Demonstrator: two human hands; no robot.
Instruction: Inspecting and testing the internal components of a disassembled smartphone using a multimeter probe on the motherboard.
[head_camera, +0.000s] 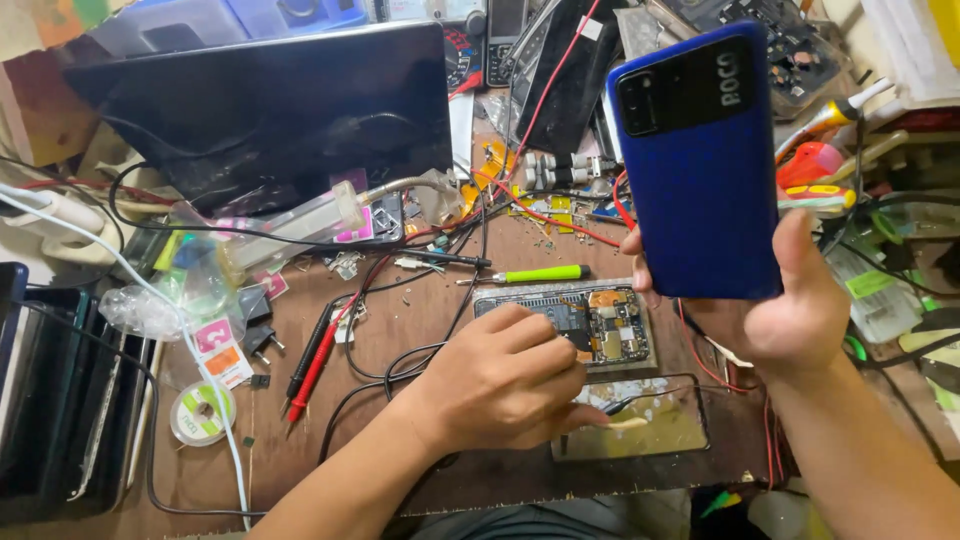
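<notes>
The right hand (790, 310) holds a blue phone back cover (697, 165) upright above the bench, fingers wrapped round its lower edge, thumb on its right side. The left hand (505, 380) rests curled on the opened phone (600, 325), fingers pinched narrow over its circuit board. A green screwdriver (540, 273) lies just beyond. Cables and red probes (315, 360) crowd the left; bare wood shows only near the front edge of the wooden bench (300, 460).
</notes>
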